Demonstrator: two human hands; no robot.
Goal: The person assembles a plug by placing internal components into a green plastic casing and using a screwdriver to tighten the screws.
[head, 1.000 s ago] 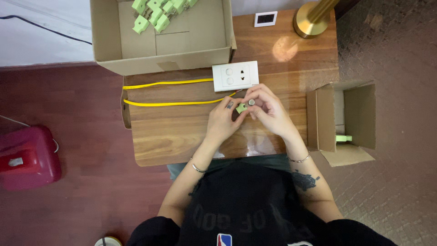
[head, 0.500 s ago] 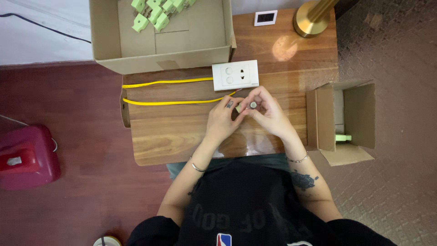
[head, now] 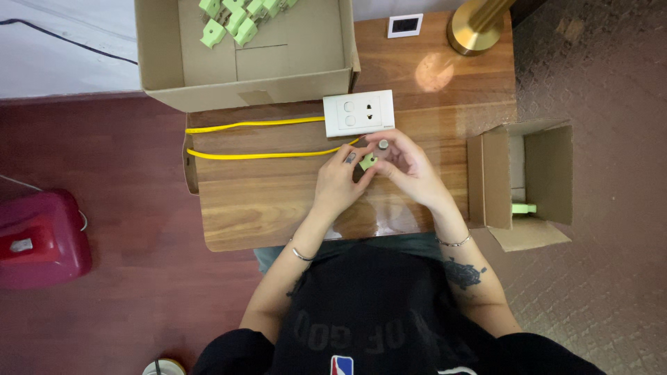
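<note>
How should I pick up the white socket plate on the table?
Pinch the white socket plate by its two long edges, coming straight down from above. It lies flat, face up, on the wooden table, so those edges are the easiest to reach. Probably stay off its left end, where the yellow cable meets it.

A large open brown cardboard box [head: 278,76] stands at the table's far edge, light green parts in one corner. A smaller open cardboard box [head: 538,184] sits right of the table. A small white-framed dark screen [head: 405,25] lies at the table's far side.
</note>
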